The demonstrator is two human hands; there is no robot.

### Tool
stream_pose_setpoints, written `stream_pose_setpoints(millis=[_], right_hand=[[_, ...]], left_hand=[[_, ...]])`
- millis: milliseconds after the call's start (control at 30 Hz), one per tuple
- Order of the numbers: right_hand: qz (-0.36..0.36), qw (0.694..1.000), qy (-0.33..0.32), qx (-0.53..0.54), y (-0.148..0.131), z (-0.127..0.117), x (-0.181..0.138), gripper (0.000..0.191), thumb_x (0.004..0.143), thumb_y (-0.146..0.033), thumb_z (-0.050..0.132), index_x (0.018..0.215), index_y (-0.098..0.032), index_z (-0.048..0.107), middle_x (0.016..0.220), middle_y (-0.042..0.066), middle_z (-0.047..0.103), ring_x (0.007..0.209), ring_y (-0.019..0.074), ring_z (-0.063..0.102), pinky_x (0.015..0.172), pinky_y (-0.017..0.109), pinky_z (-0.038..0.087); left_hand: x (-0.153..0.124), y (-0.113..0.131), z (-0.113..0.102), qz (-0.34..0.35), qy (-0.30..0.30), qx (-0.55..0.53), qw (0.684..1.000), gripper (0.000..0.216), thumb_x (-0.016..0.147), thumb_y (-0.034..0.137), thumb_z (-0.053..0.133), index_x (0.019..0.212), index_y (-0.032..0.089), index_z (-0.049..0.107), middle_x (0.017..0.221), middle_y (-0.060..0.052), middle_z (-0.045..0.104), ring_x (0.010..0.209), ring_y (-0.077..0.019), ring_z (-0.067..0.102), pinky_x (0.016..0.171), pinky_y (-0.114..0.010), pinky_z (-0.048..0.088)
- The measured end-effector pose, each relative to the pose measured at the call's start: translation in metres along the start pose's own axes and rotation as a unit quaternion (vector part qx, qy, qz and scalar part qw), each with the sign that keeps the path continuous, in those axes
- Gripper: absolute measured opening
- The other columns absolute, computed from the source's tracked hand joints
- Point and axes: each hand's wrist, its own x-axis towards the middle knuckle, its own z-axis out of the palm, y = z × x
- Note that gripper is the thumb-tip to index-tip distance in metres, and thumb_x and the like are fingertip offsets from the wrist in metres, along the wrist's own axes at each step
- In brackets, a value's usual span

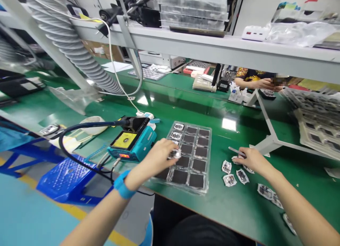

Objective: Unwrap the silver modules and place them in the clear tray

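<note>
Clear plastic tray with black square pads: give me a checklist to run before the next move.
1. Clear plastic tray with black square pads resting on the glossy green bench: ok.
2. Left hand gripping the small silvery-white part: ok, held over the tray's left column.
3. Exact orientation of that part: cannot tell, blurred and partly covered.
4. Right hand free: not ok, it holds a slim pale rod-shaped tool.
5. Loose white-framed parts on the bench beside the right hand: ok, several lie there.
6. Reading on the teal boxy unit's red display: cannot tell, too small.
</note>
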Motion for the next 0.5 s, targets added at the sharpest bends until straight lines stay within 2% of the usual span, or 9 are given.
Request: stream_pose_setpoints(millis=[67, 133, 233, 333, 367, 433, 500], right_hand=[[-0.022, 0.998, 0.048, 0.031, -0.028, -0.002, -0.006, 0.031, 0.083, -0.044, 0.070, 0.070, -0.018, 0.058, 0.074, 0.003, 0.064, 0.065, 0.0154, 0.058, 0.059, 0.023, 0.032], [-0.058, 0.993, 0.046, 0.090, -0.070, 0.002, -0.012, 0.030, 0.085, -0.046, 0.069, 0.074, -0.019, 0.061, 0.073, 0.001, 0.066, 0.066, 0.0152, 0.060, 0.059, 0.022, 0.034], [-0.140, 0.975, 0.000, 0.172, -0.147, 0.021, -0.018, 0.021, 0.085, -0.042, 0.072, 0.085, -0.021, 0.067, 0.077, -0.001, 0.071, 0.070, 0.0148, 0.065, 0.062, 0.021, 0.039], [-0.204, 0.966, -0.008, 0.162, -0.211, 0.053, -0.018, 0.025, 0.088, -0.043, 0.070, 0.103, -0.023, 0.066, 0.092, 0.003, 0.076, 0.084, 0.0198, 0.072, 0.072, 0.026, 0.050], [-0.226, 0.964, -0.002, 0.139, -0.226, 0.064, -0.018, 0.029, 0.089, -0.042, 0.067, 0.109, -0.021, 0.064, 0.100, 0.005, 0.076, 0.088, 0.0223, 0.073, 0.075, 0.030, 0.053], [-0.262, 0.962, 0.002, 0.080, -0.244, 0.082, -0.016, 0.028, 0.095, -0.037, 0.057, 0.114, -0.016, 0.059, 0.100, 0.010, 0.075, 0.087, 0.0266, 0.073, 0.072, 0.037, 0.058], [-0.302, 0.950, 0.043, 0.060, -0.250, 0.094, -0.016, 0.025, 0.099, -0.025, 0.044, 0.117, -0.013, 0.055, 0.103, 0.011, 0.071, 0.088, 0.0254, 0.073, 0.068, 0.038, 0.061]], left_hand=[[-0.007, -0.030, -0.009, -0.020, -0.040, 0.036, 0.998, 0.027, 0.081, 0.021, 0.071, 0.107, 0.014, 0.069, 0.102, -0.011, 0.067, 0.099, -0.0288, 0.057, 0.091, -0.042, 0.046], [-0.012, -0.045, -0.010, -0.025, -0.059, 0.045, 0.997, 0.027, 0.081, 0.023, 0.070, 0.107, 0.015, 0.072, 0.099, -0.010, 0.066, 0.097, -0.0283, 0.059, 0.088, -0.040, 0.048], [-0.017, -0.052, -0.006, -0.024, -0.061, 0.037, 0.997, 0.030, 0.088, 0.028, 0.060, 0.114, 0.018, 0.071, 0.101, -0.010, 0.068, 0.098, -0.0273, 0.062, 0.089, -0.040, 0.051], [-0.026, -0.054, -0.004, -0.037, -0.015, -0.010, 0.999, 0.037, 0.094, 0.032, 0.044, 0.115, 0.018, 0.070, 0.110, -0.012, 0.072, 0.107, -0.0274, 0.065, 0.097, -0.041, 0.052], [-0.031, -0.056, -0.002, -0.046, 0.004, -0.028, 0.999, 0.040, 0.095, 0.035, 0.040, 0.114, 0.018, 0.070, 0.114, -0.012, 0.073, 0.110, -0.0275, 0.066, 0.100, -0.042, 0.051], [-0.043, -0.063, 0.007, -0.076, 0.031, -0.053, 0.995, 0.046, 0.095, 0.044, 0.037, 0.119, 0.020, 0.068, 0.123, -0.011, 0.072, 0.115, -0.0281, 0.066, 0.105, -0.043, 0.050], [-0.055, -0.075, 0.022, -0.106, 0.020, -0.075, 0.991, 0.051, 0.095, 0.051, 0.036, 0.131, 0.025, 0.061, 0.135, -0.003, 0.067, 0.124, -0.0260, 0.062, 0.111, -0.043, 0.046]])
